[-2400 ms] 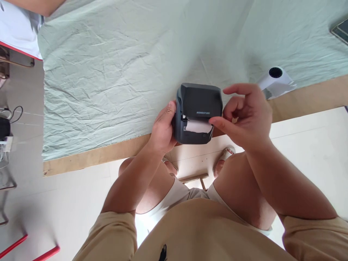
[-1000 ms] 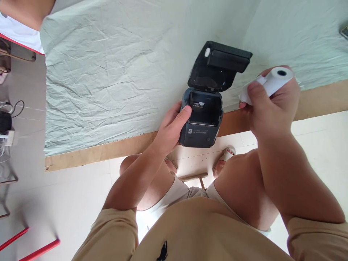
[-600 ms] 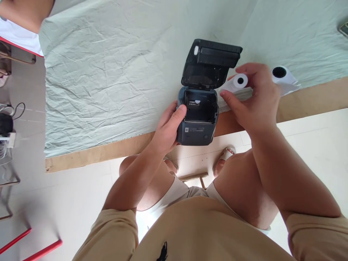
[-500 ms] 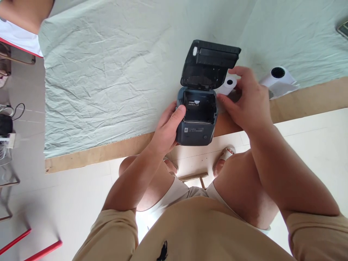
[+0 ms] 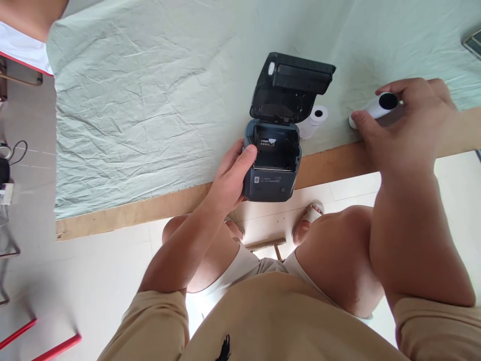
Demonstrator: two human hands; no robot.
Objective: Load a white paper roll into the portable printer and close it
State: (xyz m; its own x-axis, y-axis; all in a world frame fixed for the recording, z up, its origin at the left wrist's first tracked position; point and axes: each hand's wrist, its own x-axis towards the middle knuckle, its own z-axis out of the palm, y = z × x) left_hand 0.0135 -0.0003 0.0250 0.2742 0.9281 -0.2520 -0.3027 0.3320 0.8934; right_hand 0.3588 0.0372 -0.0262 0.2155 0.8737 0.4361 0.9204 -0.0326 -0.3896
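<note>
The right hand (image 5: 406, 125) has its fingers (image 5: 404, 85) and thumb curled around a white paper roll (image 5: 379, 105) that lies on its side near the table's front edge, its dark hollow core facing the camera; the grip looks closed on the roll, thumb tip pressed at its near end. The left hand (image 5: 233, 175) clasps the left side of a small dark printer (image 5: 271, 170), thumb hooked over the rim of the open paper bay (a white label shows inside the bay, too small to read). The printer sits partly over the table's front edge, its lid (image 5: 291, 85) swung up and back, standing open above the bay.

Just right of the printer, touching or nearly touching its lid hinge area, lies a second, smaller paper roll (image 5: 313, 120), also on its side, well apart from the one in the right hand.

All of this rests on a wrinkled pale green cloth (image 5: 150, 90) spread over a table with a bare wooden edge (image 5: 131, 213). At the far right corner a dark flat object (image 5: 474, 42) is cut off by the frame. Another person's arm (image 5: 30, 12) shows at the top left corner.
</note>
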